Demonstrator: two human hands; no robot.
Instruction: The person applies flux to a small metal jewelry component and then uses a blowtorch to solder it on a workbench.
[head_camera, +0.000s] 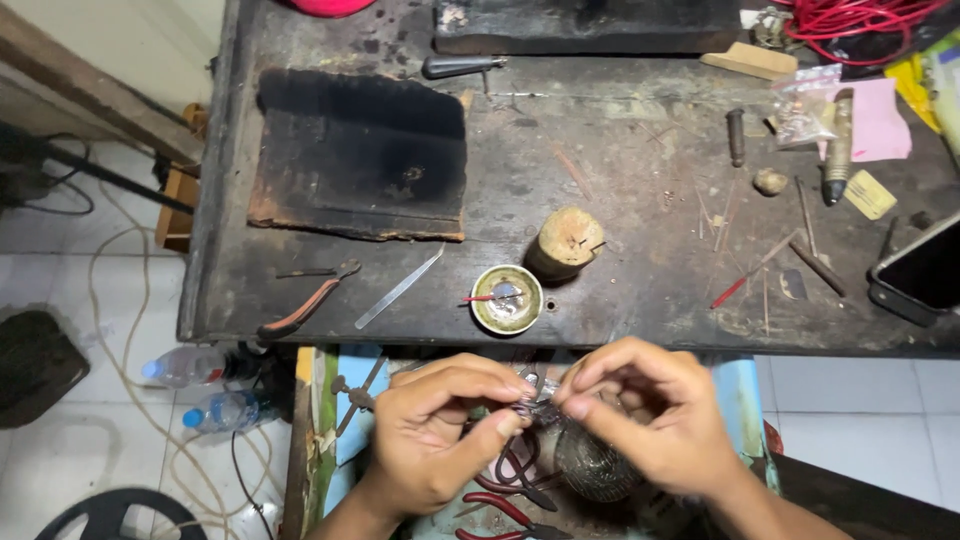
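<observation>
Both hands meet low in the view, over an open drawer below the table (620, 200) edge. Left hand (435, 440) and right hand (650, 420) each pinch one end of a small dark metal piece (535, 408); each grip is narrow, thumb against forefinger. That piece lies crosswise between them, its long axis running left to right, so neither hand is nearer. Red-handled pliers (510, 505) lie just beneath the left wrist. On the table beyond, well apart from the hands, sit a small round dish (507, 299) and a wooden stump (567, 240).
</observation>
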